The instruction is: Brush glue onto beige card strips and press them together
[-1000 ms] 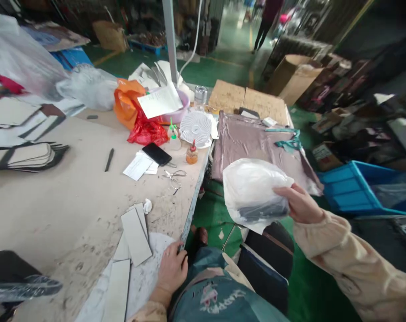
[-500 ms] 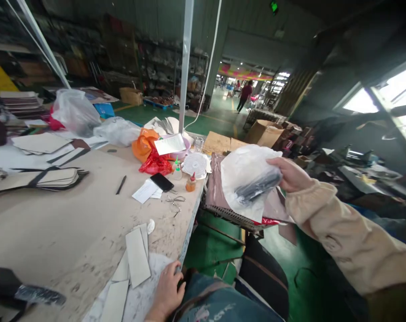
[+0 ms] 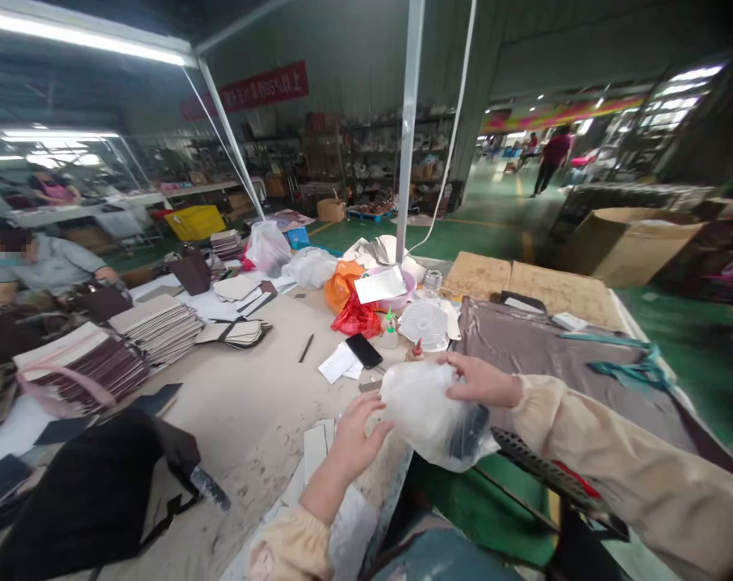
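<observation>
My right hand point(image 3: 479, 379) grips the top of a white translucent plastic bag point(image 3: 424, 403), thumb and fingers closed on it. Something dark shows through the bag's lower right part; its kind is hard to make out. Over the table's edge, my left hand point(image 3: 355, 436) is at the bag's left side with thumb and fingers apart. Whether its fingertips touch the plastic I cannot tell. Just behind the bag are a small bottle with a red tip point(image 3: 417, 349), a black phone point(image 3: 364, 351) and white papers point(image 3: 341, 363).
Stacks of cut panels point(image 3: 156, 329) and a black bag point(image 3: 81, 492) lie on the worktable point(image 3: 245, 411) to the left. A brown sheet point(image 3: 524, 347) covers the surface at right. A seated co-worker point(image 3: 57, 262) is at far left; another person point(image 3: 551, 161) is in the aisle.
My right hand has brought the plastic bag leftward and closer, to the table's edge. My left hand has risen from the table edge to the bag. The view has turned left.
</observation>
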A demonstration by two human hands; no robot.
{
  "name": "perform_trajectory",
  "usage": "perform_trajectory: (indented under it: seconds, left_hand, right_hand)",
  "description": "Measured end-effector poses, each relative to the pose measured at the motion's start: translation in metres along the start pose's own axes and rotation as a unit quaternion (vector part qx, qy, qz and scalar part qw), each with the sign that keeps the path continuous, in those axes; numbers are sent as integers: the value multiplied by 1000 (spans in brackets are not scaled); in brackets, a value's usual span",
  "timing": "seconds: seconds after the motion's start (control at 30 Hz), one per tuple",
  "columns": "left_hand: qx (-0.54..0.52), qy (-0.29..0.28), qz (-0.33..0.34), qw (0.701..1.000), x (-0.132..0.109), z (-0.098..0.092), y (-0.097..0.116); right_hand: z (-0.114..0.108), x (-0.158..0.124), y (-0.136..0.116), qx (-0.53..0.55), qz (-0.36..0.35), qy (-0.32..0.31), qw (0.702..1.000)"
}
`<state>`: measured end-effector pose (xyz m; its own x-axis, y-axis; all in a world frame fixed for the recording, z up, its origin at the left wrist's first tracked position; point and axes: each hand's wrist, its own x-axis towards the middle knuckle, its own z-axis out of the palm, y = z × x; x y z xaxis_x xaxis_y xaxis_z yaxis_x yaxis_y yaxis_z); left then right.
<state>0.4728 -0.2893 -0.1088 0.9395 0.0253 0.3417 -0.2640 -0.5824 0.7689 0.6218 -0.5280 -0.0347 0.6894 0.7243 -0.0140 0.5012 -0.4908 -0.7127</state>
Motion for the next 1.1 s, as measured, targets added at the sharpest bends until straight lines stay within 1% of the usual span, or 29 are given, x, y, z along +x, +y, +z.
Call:
perform_trajectory:
  seconds: [0.07, 0.1, 0.2, 0.27, 0.33, 0.4, 0.47, 0.53, 0.57, 0.6, 0.67, 0.73, 0.8, 0.87, 0.93, 1.1]
  left_hand:
    - [37, 3, 17, 999, 29, 0, 9]
    - [56, -6, 22, 998, 41, 3, 11]
    - [99, -62, 17, 993, 69, 17, 6]
    - [118, -80, -27, 989, 79, 26, -5]
    - [135, -66, -94, 984, 84, 34, -20]
    - [149, -35, -154, 976, 83, 41, -34]
    - [153, -13, -195, 969, 77, 45, -46]
    - [147, -1, -225, 963, 69, 46, -51]
    - [142, 1, -235, 962, 65, 45, -52]
    - [133, -1, -239, 962, 62, 43, -51]
    - [114, -10, -226, 968, 58, 37, -47]
    - [106, -15, -201, 974, 58, 31, -42]
    - [108, -9, -195, 975, 62, 28, -40]
    - [91, 9, -219, 971, 65, 29, -40]
    - [56, 30, -246, 967, 66, 32, -43]
    - [-33, 76, -289, 954, 51, 42, -52]
  right_hand:
    - [14, 17, 8, 1, -36, -37, 999]
    - [20, 26, 11, 6, -54, -52, 997]
    - [36, 54, 20, 6, -98, -74, 992]
    - [46, 71, 28, 4, -115, -77, 990]
    - [57, 84, 38, -1, -126, -70, 990]
    - [66, 91, 49, -18, -142, -49, 989]
    - [71, 93, 58, -40, -165, -14, 985]
    - [74, 92, 65, -54, -181, 14, 982]
    - [75, 91, 66, -57, -183, 15, 981]
    - [76, 90, 67, -58, -184, 9, 981]
    - [79, 88, 66, -63, -187, -15, 980]
    - [85, 88, 63, -78, -190, -40, 978]
    - [92, 90, 59, -102, -185, -55, 976]
    - [98, 92, 56, -117, -178, -62, 975]
    - [103, 93, 56, -109, -173, -59, 977]
    - [103, 90, 58, -64, -139, -55, 987]
